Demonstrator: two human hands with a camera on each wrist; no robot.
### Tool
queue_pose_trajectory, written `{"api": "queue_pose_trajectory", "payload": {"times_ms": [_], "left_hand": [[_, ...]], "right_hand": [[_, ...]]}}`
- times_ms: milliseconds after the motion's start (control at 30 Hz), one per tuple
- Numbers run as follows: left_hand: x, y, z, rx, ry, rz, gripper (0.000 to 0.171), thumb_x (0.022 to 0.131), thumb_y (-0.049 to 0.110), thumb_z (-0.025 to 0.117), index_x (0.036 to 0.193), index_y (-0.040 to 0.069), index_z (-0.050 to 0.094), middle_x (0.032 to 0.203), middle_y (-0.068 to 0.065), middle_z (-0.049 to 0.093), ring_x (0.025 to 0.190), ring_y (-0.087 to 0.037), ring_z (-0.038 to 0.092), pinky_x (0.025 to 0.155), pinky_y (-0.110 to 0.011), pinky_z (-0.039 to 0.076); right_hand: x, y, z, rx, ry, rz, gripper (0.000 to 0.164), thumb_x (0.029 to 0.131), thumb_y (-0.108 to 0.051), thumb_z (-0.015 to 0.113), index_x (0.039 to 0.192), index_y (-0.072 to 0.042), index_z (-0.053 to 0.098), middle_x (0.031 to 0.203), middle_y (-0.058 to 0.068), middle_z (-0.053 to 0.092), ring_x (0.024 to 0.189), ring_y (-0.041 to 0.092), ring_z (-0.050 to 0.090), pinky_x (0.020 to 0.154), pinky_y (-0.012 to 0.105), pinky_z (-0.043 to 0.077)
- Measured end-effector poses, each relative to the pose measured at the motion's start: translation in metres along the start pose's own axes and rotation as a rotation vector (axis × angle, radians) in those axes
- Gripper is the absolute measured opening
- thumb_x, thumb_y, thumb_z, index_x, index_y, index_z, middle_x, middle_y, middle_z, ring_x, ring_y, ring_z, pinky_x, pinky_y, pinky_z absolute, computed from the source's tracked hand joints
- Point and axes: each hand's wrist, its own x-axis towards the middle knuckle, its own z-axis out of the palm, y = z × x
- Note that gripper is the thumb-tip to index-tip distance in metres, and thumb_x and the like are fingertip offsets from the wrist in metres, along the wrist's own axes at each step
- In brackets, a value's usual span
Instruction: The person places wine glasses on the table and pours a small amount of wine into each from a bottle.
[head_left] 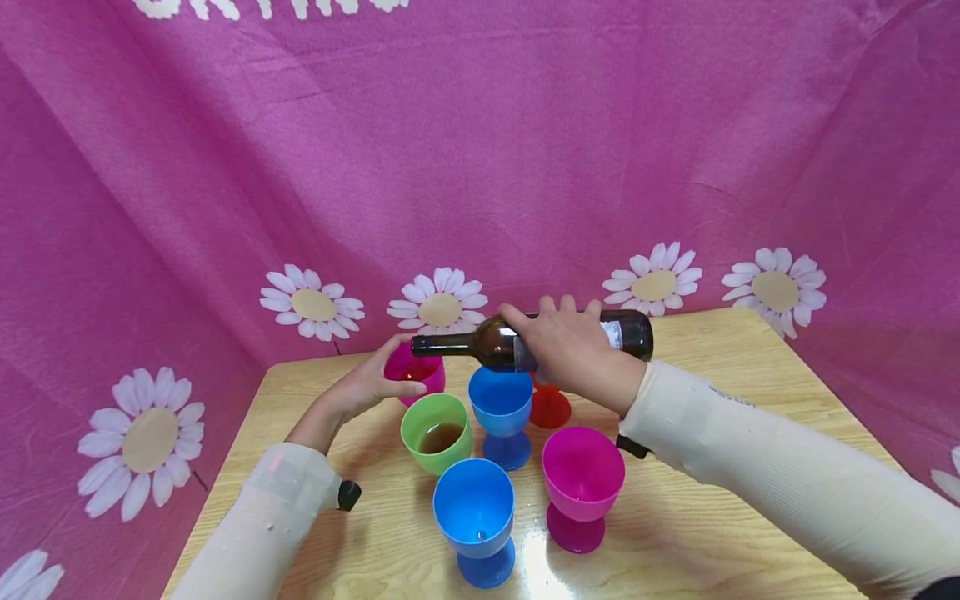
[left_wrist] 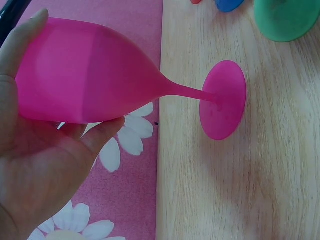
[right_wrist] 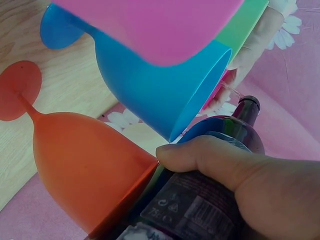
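Observation:
My left hand (head_left: 358, 387) holds a magenta goblet (head_left: 432, 377) by its bowl at the far left of the group. In the left wrist view, fingers and thumb wrap the goblet's bowl (left_wrist: 90, 70), and its stem and round foot show whole. My right hand (head_left: 573, 348) grips a dark glass wine bottle (head_left: 495, 346) round its labelled body, laid nearly level. Its mouth is over the magenta goblet, where reddish liquid shows. In the right wrist view, a thin stream runs from the bottle's neck (right_wrist: 246, 112) toward that goblet, mostly hidden behind a blue one.
Near the left hand stands a green goblet (head_left: 417, 417) holding brown liquid. Two blue goblets (head_left: 501, 400) (head_left: 474, 508) and another magenta goblet (head_left: 583, 475) stand closer in. An orange-red goblet (head_left: 551, 408) is partly hidden under the right hand. A pink daisy-print cloth (head_left: 480, 167) hangs behind the wooden table (head_left: 720, 467).

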Motion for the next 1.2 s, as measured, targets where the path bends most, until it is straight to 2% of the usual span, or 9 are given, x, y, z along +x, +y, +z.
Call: {"api": "queue_pose_trajectory", "payload": {"times_ms": [333, 633, 767, 1200], "left_hand": [[0.0, -0.002, 0.001, -0.011, 0.005, 0.004, 0.09, 0.09, 0.016, 0.08, 0.16, 0.013, 0.025, 0.145, -0.019, 0.051, 0.132, -0.035, 0.05, 0.105, -0.043, 0.051], [-0.001, -0.003, 0.0, -0.006, 0.013, -0.01, 0.091, 0.089, 0.017, 0.081, 0.16, 0.011, 0.024, 0.144, -0.019, 0.051, 0.131, -0.035, 0.05, 0.104, -0.042, 0.051], [-0.001, -0.003, -0.001, -0.001, 0.009, -0.003, 0.091, 0.09, 0.016, 0.08, 0.16, 0.01, 0.023, 0.145, -0.021, 0.05, 0.132, -0.037, 0.049, 0.102, -0.04, 0.053], [0.001, -0.002, 0.001, -0.026, -0.023, 0.046, 0.079, 0.092, 0.012, 0.077, 0.156, 0.018, 0.033, 0.148, -0.018, 0.047, 0.136, -0.039, 0.045, 0.097, -0.042, 0.056]], "right_hand": [[0.001, 0.002, -0.002, 0.023, -0.036, 0.021, 0.097, 0.069, -0.03, 0.096, 0.149, -0.029, 0.043, 0.116, 0.021, 0.061, 0.106, 0.04, 0.056, 0.085, 0.062, 0.049], [0.0, 0.007, -0.004, 0.097, -0.047, 0.03, 0.102, 0.068, -0.027, 0.097, 0.152, -0.029, 0.04, 0.119, 0.021, 0.061, 0.109, 0.041, 0.056, 0.088, 0.065, 0.049], [-0.002, 0.011, -0.004, 0.124, -0.045, 0.037, 0.102, 0.067, -0.027, 0.097, 0.152, -0.029, 0.04, 0.118, 0.021, 0.061, 0.108, 0.04, 0.057, 0.086, 0.063, 0.05], [-0.015, 0.023, -0.004, 0.202, -0.008, 0.03, 0.101, 0.075, -0.028, 0.093, 0.157, -0.025, 0.035, 0.117, 0.02, 0.061, 0.103, 0.037, 0.059, 0.078, 0.055, 0.052]]}}
